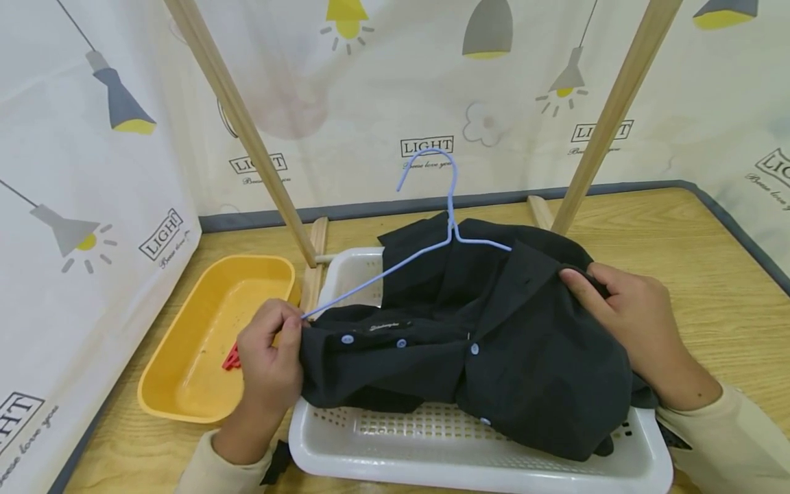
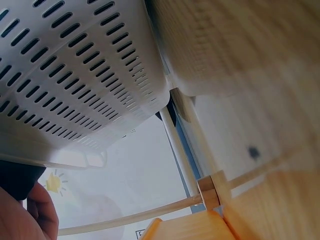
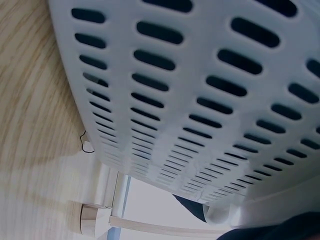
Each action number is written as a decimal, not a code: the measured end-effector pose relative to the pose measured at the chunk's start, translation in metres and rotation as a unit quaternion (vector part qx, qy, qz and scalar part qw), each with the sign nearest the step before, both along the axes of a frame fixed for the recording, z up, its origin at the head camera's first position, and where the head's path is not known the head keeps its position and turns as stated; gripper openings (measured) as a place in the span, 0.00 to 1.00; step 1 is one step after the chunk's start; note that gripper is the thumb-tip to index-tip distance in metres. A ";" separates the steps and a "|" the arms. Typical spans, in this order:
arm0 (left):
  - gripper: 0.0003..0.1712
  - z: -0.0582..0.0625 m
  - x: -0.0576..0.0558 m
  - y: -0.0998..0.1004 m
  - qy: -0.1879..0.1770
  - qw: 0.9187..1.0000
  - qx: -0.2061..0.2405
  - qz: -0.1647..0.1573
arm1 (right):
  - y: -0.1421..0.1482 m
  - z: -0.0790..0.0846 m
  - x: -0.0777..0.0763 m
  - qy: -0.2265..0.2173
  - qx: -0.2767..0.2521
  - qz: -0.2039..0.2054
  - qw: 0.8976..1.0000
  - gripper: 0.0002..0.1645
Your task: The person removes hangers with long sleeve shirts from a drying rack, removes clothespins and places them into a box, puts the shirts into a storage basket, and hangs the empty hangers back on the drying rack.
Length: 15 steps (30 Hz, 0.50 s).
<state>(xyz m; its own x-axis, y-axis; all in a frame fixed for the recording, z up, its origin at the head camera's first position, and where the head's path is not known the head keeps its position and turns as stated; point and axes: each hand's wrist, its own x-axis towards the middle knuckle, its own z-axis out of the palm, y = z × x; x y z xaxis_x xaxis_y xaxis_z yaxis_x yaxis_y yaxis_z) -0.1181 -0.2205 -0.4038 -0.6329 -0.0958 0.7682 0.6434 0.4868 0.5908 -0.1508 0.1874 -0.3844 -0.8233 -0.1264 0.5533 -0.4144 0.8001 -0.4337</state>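
Observation:
A black shirt [image 1: 543, 357] with blue buttons is spread between my two hands above a white perforated basket [image 1: 395, 460]. A light-blue wire hanger [image 1: 376, 276] lies in the shirt's neck, its hook standing up and its right arm running under the collar. My left hand [image 1: 271, 350] pinches the shirt's left side together with the hanger's left end. On the other side my right hand [image 1: 636, 322] grips the shirt near its collar and shoulder, thumb on top. In the left wrist view, part of the left hand [image 2: 25, 215] holds black cloth; in the right wrist view the basket wall [image 3: 175, 100] fills most of the picture.
Left of the basket stands a yellow tub [image 1: 179, 357] with a red clothespin [image 1: 232, 358] in it. Two wooden posts [image 1: 247, 130] of a rack rise behind the basket. A printed curtain [image 1: 370, 89] surrounds the wooden table [image 1: 710, 274].

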 end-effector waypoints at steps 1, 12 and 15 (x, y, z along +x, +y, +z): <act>0.12 0.000 0.000 0.000 0.000 1.000 0.000 0.000 | 0.000 0.000 0.000 0.000 0.000 0.000 1.000 0.27; 0.13 0.001 0.000 0.001 -0.002 1.000 -0.007 0.005 | 0.000 0.000 0.000 0.001 -0.008 -0.002 1.000 0.27; 0.13 0.001 0.000 0.000 -0.002 1.000 -0.007 0.003 | 0.001 -0.001 0.000 0.001 -0.009 -0.002 1.000 0.27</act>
<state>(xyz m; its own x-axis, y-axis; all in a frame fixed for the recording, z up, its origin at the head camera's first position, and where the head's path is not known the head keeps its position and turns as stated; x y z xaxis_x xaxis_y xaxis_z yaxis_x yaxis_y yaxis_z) -0.1178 -0.2201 -0.4029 -0.6347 -0.0893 0.7676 0.6387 0.4984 0.5861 -0.1508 0.1879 -0.3849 -0.8222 -0.1126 0.5579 -0.4122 0.7936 -0.4474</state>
